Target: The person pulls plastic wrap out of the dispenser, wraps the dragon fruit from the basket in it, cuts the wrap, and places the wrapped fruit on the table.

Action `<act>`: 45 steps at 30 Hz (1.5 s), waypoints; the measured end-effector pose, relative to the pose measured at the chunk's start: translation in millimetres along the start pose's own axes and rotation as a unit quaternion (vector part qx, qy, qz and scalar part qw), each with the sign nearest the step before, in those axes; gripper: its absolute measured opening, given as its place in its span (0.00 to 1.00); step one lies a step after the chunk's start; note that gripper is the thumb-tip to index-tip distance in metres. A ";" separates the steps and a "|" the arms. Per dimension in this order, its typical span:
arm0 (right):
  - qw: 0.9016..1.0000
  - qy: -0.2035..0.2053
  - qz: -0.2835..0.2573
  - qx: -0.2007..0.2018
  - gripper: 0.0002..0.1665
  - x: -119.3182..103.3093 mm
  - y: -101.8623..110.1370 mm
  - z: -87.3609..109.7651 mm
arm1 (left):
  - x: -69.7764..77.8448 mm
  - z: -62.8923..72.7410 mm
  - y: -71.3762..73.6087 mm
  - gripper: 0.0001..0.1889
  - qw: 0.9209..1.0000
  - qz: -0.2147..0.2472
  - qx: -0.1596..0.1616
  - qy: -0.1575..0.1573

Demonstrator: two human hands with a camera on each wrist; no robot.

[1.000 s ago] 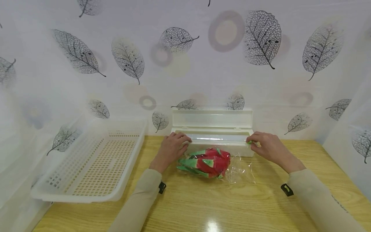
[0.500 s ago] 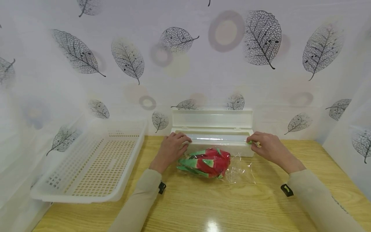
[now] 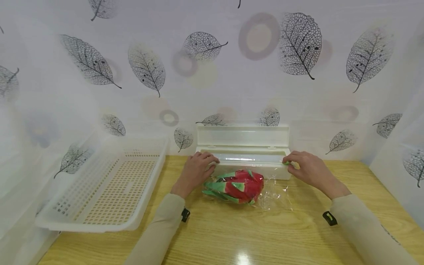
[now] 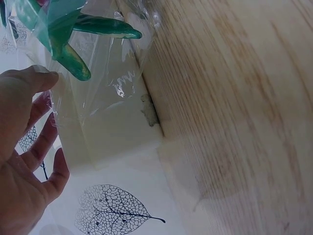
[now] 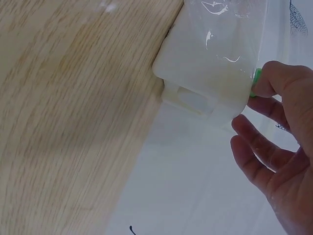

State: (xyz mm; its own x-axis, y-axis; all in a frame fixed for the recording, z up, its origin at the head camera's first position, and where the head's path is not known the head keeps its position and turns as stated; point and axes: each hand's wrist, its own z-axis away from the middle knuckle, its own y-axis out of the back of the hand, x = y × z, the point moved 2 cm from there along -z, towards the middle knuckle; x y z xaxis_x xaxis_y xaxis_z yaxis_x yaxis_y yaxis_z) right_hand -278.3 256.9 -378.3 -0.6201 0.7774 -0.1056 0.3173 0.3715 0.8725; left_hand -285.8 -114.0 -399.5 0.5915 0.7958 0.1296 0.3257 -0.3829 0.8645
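Observation:
A white cling film dispenser (image 3: 253,172) stands at the back of the table with its hinged lid (image 3: 243,136) raised. Inside lies a roll of cling film (image 3: 248,157). My left hand (image 3: 195,171) grips the dispenser's left end, thumb at the front edge and fingers over the top. At the other end, my right hand (image 3: 306,167) pinches a small green slide cutter (image 5: 256,81) between thumb and forefinger. In front of the dispenser lies a red and green dragon fruit (image 3: 240,187) under clear film (image 3: 273,195), which spreads to its right and reaches up to the dispenser's front.
A white perforated plastic basket (image 3: 142,206) stands on the left of the wooden table (image 3: 265,239). Leaf-patterned sheeting (image 3: 232,84) hangs behind the table and along both sides, close behind the dispenser's lid.

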 end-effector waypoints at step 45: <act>0.995 -0.056 -0.080 0.018 0.18 11.3 3.8 23.0 | 3.5 4.1 9.0 0.03 0.997 0.076 0.013 0.013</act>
State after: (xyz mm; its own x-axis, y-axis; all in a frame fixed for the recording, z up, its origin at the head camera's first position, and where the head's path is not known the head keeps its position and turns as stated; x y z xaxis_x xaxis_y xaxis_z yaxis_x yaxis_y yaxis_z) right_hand -267.6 278.8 -387.1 -0.5820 0.7576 -0.2955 0.2476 0.5112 0.8230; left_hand -277.7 -116.6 -393.2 0.6171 0.7388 0.2708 0.2525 -0.5119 0.8211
